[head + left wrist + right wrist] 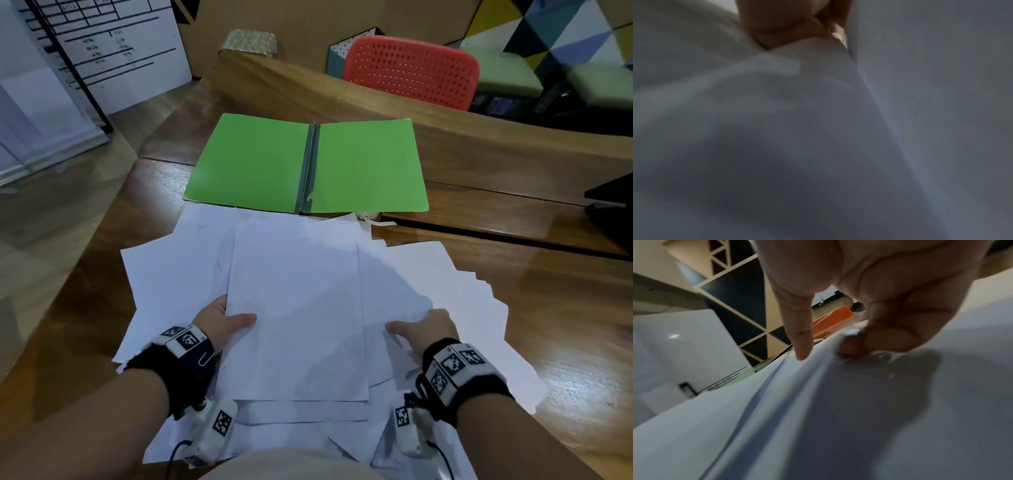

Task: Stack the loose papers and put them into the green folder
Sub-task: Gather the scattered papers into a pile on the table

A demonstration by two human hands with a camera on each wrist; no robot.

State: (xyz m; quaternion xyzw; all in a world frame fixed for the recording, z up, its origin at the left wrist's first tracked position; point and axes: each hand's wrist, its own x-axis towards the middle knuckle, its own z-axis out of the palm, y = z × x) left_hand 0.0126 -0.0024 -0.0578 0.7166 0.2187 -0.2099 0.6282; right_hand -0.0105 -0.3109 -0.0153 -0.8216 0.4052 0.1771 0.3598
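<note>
From the head view, my left hand pinches the papers before the open green folder. Only the wrist view shows my right hand curled, pinching them.

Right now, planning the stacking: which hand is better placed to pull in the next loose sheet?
Right. The right hand sits on the fanned loose papers, thumb and curled fingers bunching a sheet; the left hand grips the centre stack, thumb on top.
</note>
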